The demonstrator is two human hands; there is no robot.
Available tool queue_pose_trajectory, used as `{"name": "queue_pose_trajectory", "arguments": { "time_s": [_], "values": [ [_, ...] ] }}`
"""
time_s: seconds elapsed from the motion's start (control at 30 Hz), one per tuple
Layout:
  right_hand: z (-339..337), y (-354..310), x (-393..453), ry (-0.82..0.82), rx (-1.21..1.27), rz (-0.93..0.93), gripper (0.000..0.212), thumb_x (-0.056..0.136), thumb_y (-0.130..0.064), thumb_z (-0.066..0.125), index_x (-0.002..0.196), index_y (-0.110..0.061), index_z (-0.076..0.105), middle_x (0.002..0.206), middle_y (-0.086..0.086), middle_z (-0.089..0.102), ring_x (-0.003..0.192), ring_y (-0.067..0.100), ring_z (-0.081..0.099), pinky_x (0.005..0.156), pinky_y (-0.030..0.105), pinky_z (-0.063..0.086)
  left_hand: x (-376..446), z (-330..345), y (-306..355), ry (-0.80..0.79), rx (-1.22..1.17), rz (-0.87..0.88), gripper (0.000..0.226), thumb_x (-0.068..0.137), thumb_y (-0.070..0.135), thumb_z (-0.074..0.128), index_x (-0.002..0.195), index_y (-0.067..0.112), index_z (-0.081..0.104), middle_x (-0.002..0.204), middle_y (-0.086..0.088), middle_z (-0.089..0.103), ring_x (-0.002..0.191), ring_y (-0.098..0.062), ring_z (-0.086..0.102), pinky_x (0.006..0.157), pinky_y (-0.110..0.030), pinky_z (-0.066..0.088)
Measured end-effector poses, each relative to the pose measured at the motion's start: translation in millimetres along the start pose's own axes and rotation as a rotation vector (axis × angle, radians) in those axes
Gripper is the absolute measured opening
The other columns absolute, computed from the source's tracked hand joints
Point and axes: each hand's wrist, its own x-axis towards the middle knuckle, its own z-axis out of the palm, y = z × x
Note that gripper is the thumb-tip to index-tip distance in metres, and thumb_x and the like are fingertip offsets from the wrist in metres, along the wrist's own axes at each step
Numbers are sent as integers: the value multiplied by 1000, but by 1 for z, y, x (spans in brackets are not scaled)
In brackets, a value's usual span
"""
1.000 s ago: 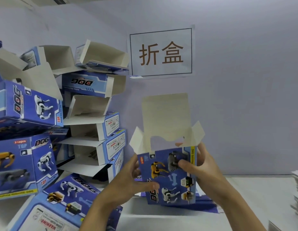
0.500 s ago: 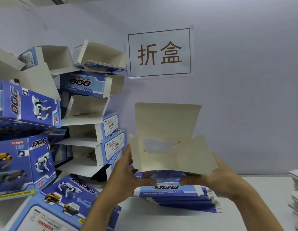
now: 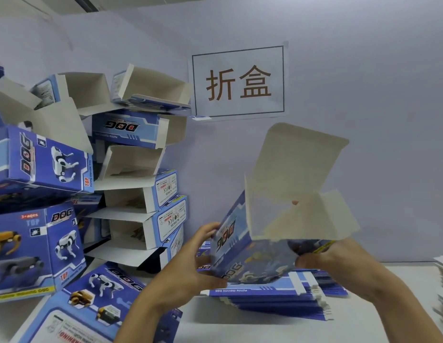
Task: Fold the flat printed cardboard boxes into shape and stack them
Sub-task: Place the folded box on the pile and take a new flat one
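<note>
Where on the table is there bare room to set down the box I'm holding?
Bare table shows between the stack of flat blanks and the white sheet pile at the right edge, under the right hand. A narrower strip lies in front of the blanks. The side beyond the left hand is crowded with folded boxes.

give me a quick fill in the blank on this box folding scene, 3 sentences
1. The box in the air is held by ____ hands, the left hand and the right hand.
2. The end flaps of the held box are ____, not tucked in.
3. The flat unfolded boxes lie in a stack on the ____, under the held box.

Missing words: both; open; table
</note>
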Motion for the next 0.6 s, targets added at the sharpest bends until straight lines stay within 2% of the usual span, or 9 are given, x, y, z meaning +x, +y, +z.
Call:
{"name": "queue_pose_trajectory", "arguments": {
  "time_s": [0.07,0.2,0.23,0.27,0.33,0.37,0.43,0.5,0.6],
  "values": [
    [1,0,1,-8,-37,-3,63,36,-35,87,96,-23,78,91,-1,78,83,11,73,71,20,55,2,2,-1,70,39,-21,95,68,3,86,134,55,42,139,17,52,113,-13,66,81,-34,60],
    [1,3,2,-94,-102,16,33,41,-39,78,74,-33,78,74,-11,75,65,0,67,62,10,50,1,-1,-3,147,-34,-18,94,63,5,90,131,53,48,136,17,55,112,-21,66,85,-41,60],
    [3,2,1,-123,-40,-17,38,45,-35,78,83,-33,77,80,-11,76,73,0,69,72,14,54,1,-2,0,151,-68,-1,92,59,9,92,130,51,50,135,19,56,114,-21,66,86,-42,59],
    [1,10,0,-136,159,-59,58,48,-31,85,105,-32,74,100,-5,77,95,8,71,91,27,56,0,-2,3,169,-117,16,90,56,13,94,129,49,54,134,18,57,115,-19,65,88,-42,59],
    [-1,29,0,-156,799,-117,84,65,-40,87,141,-33,53,138,13,60,128,35,56,108,47,46,-1,0,12,259,-300,40,84,53,20,93,127,39,59,133,7,62,116,-20,65,89,-43,58],
    [-3,40,-1,-94,1026,-118,77,73,-45,80,144,-34,51,143,16,56,131,40,53,106,47,47,-1,1,15,298,-430,38,83,53,22,92,129,33,60,133,-1,64,115,-26,66,88,-46,59],
    [-5,69,-1,176,1182,6,67,71,-41,75,136,-29,61,138,16,60,123,37,61,92,42,56,-3,3,20,285,-670,15,89,49,28,95,131,21,60,129,-12,66,111,-36,67,86,-52,59],
    [4,87,-1,395,1116,183,61,66,-34,76,125,-24,70,125,14,69,106,34,71,82,39,60,-6,7,28,185,-755,-23,93,41,37,100,124,16,66,120,-18,69,98,-38,70,76,-51,61],
    [21,102,-1,525,896,371,35,98,-30,53,127,-17,65,100,11,75,89,29,70,76,36,53,-9,13,52,-113,-613,-63,66,54,49,94,109,17,77,105,-15,74,82,-30,72,63,-38,58]
  ]
}}
